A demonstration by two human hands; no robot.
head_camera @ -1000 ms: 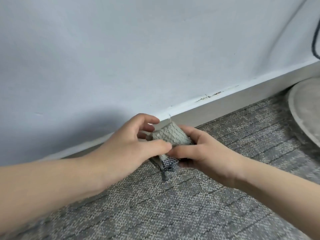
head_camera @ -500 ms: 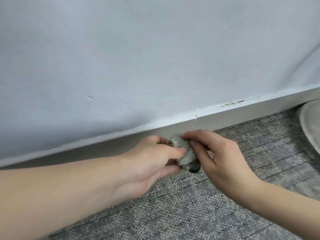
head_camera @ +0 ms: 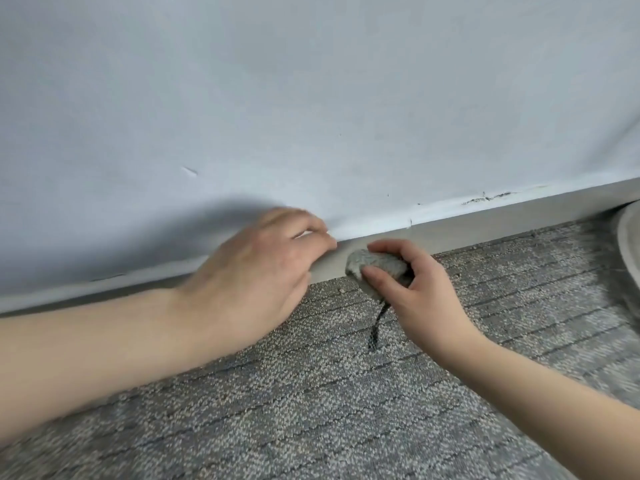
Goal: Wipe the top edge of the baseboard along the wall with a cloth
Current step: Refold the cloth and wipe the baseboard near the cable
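Gripping the bunched cloth (head_camera: pixel 375 268) in my right hand (head_camera: pixel 426 299) just in front of the baseboard (head_camera: pixel 485 223) above the carpet (head_camera: pixel 311 393), left hand (head_camera: pixel 256 268) empty with loose fingers at its top edge, I should raise the wad onto that ledge and drag it firmly.

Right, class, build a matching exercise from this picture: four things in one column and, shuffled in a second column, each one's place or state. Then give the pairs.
Things:
1 left hand
2 cloth
3 dark scuff marks
4 carpet

Places or states:
A bunched in the grip of the right hand
B covers the floor
C on the wall just above the baseboard
D fingers by the baseboard's top edge, holding nothing

Pairs: 1-D, 2-A, 3-C, 4-B
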